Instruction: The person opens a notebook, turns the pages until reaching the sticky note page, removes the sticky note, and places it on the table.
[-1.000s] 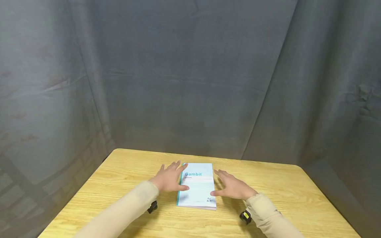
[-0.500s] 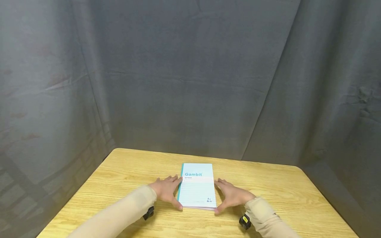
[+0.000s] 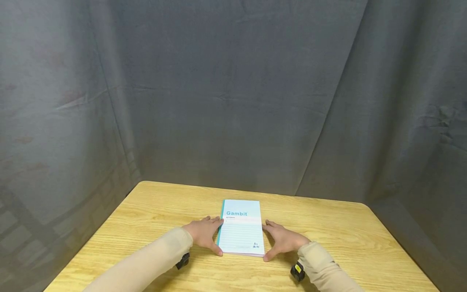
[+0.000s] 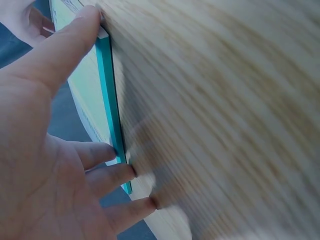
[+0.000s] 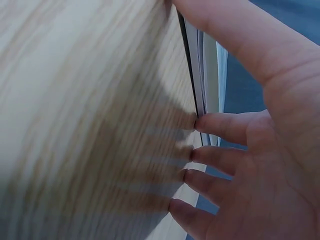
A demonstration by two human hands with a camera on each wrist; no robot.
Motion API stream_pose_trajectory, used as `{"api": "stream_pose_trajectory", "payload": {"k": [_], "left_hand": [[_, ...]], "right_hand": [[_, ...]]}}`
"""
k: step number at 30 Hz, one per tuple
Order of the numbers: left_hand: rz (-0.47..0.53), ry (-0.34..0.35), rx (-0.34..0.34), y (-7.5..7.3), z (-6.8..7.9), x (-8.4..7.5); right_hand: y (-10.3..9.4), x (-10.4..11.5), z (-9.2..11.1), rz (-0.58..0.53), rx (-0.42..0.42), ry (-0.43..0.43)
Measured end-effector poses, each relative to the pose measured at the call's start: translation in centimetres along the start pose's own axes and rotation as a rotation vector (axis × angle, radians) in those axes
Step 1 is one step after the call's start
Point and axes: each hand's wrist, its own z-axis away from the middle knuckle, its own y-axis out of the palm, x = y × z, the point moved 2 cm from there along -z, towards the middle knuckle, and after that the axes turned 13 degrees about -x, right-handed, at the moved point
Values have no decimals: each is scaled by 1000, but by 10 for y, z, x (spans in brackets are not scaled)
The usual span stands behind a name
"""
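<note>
A white notebook [image 3: 241,232] with "Gambit" in teal on its cover lies flat on the wooden table. My left hand [image 3: 203,234] is at its left side, fingertips against the teal spine [image 4: 107,90] and the thumb at the near corner. On the opposite side, my right hand [image 3: 285,240] has its fingertips along the page edges [image 5: 211,80], with the thumb by the near right corner. Both hands have fairly straight, spread fingers, thumbs apart, with some fingertips down on the tabletop. The notebook's underside is hidden.
The wooden table [image 3: 346,235] has rounded far corners. Grey cloth [image 3: 233,101] hangs behind it and along both sides. Small black devices, one of them the right wrist device [image 3: 297,271], sit under the beige sleeves.
Both hands have come down from above the notebook's sides to its edges, and the thumbs have moved nearer to the body. In the last half second the notebook and hands barely shift.
</note>
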Motion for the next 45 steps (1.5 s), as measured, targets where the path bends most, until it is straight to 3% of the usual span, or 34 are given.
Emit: {"api": "stream_pose_trajectory", "payload": {"k": [9,13,19,22,30,37,45], "left_hand": [[-45,-11,-7,-5,-2,-6],[-66,11,-59,-12,-7,-15],[-56,135,-221,-24,-20,-48],[-72,208,-260,-23,-23,-69],[-150,291,-171,1,-27,-100],[-202,287,-107,14,-32,-107],[-248,285,-77,17,-36,-108]], "right_hand": [[-1,2,0,15,-8,6],[-2,3,1,4,-8,2],[-1,3,1,15,-17,4],[-1,3,1,39,-23,3],[0,3,1,40,-14,22],[0,1,0,40,-20,32],[1,2,0,49,-13,42]]}}
